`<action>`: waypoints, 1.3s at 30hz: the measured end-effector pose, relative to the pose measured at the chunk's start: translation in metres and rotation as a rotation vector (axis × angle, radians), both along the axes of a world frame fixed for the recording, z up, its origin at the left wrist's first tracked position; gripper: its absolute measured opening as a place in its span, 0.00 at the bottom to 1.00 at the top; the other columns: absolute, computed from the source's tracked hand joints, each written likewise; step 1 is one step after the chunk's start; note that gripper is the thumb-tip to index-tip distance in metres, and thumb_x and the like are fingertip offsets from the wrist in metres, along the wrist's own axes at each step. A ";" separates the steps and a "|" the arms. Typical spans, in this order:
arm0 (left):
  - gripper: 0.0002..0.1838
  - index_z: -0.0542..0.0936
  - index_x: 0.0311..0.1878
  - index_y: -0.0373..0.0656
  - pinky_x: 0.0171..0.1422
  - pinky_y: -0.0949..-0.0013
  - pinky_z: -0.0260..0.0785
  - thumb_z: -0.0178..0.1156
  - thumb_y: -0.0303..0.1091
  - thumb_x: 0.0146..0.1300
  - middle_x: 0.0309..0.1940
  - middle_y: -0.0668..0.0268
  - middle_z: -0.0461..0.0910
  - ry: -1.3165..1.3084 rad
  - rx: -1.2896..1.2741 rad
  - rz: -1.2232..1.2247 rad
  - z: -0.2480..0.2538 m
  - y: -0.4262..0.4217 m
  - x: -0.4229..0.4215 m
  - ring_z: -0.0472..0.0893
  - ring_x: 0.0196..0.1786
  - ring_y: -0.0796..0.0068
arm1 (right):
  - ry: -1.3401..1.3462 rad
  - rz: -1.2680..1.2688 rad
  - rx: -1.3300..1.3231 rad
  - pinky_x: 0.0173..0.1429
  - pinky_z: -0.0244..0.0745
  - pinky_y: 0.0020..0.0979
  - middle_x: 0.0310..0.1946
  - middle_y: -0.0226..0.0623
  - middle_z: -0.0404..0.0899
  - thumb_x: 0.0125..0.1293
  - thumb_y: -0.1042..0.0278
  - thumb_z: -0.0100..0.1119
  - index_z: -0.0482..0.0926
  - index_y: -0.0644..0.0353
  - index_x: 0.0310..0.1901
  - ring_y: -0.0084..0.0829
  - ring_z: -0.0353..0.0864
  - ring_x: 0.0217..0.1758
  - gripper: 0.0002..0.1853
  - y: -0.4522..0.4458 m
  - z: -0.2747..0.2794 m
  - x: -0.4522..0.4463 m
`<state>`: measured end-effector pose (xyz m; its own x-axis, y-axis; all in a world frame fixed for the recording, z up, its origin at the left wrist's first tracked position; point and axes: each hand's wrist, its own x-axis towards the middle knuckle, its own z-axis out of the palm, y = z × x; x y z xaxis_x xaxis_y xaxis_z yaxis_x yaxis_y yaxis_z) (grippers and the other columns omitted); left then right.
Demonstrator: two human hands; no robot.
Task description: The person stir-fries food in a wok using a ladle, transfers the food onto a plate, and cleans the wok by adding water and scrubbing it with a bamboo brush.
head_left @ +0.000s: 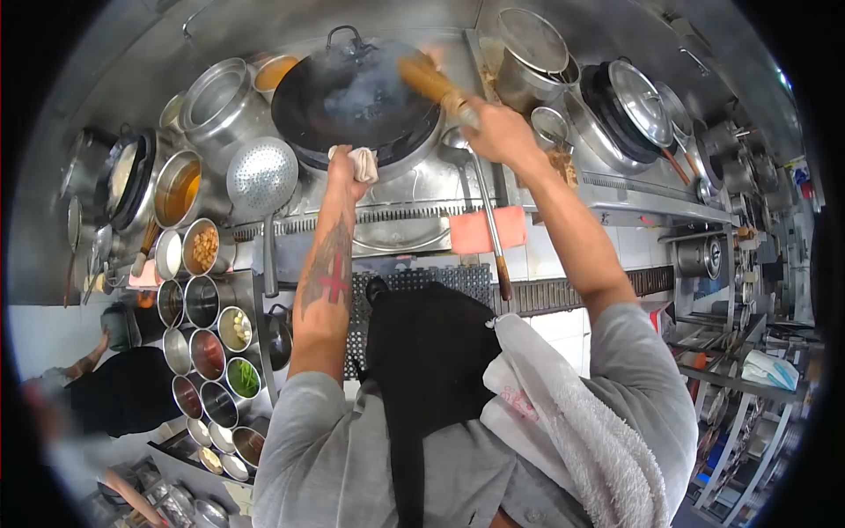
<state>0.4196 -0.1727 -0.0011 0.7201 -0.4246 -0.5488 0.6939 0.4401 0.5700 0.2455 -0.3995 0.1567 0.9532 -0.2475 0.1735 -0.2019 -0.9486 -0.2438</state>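
My left hand (345, 179) is closed around a folded white cloth (363, 165) at the near rim of a large black wok (304, 101). Pale smoke or steam drifts over the wok's dark inside. Closed on a bamboo wok brush (429, 81), my right hand (500, 132) is to the right of the wok. The brush's bristle end, blurred by motion, points up and left over the wok's right rim. Below my right hand, a long-handled ladle (484, 202) leans across the stove's front edge. A perforated skimmer (262, 176) lies left of my left hand.
Several metal pots of ingredients (208, 352) stand at the left, near a pot of amber liquid (179, 189). A pink cloth (487, 231) lies on the stove's front edge. Another wok with a lid (640, 101) is at the right. Another person (119, 392) is at the far left.
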 end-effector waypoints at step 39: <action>0.16 0.84 0.45 0.32 0.43 0.66 0.81 0.58 0.39 0.73 0.37 0.60 0.87 -0.831 0.675 -0.185 0.172 0.150 -0.117 0.86 0.38 0.71 | -0.125 -0.137 1.672 0.45 0.77 0.30 0.38 0.38 0.86 0.61 0.63 0.72 0.83 0.67 0.48 0.27 0.84 0.38 0.18 0.027 -0.124 -0.059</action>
